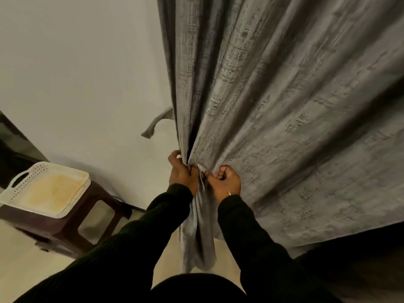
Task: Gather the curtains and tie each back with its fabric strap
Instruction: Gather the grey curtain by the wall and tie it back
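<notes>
Here, the grey curtain [273, 101] fills the view above and to the right of your fingers, its folds running down and narrowing into a bunch right where your two hands meet; below your fingers the gathered cloth hangs on toward the pale floor [19, 254]; the plain wall [76, 73] lies up and left of your fingers; well to the left and lower stands a dark brown stool [91, 217], and on it rests a white perforated basket [74, 178] with a handle slot at its left end; above and left of your fingers the fabric strap [156, 124] sticks out from the curtain's edge against the wall, hanging loose with its free end drooping, apart from both hands; your left hand [182, 173] has its fingers curled round the left side of the bunch, gripping the cloth; your right hand [226, 182] sits just beside it, fingers curled tight on the folds on the right side; both forearms are in dark ribbed sleeves [251, 237].
</notes>
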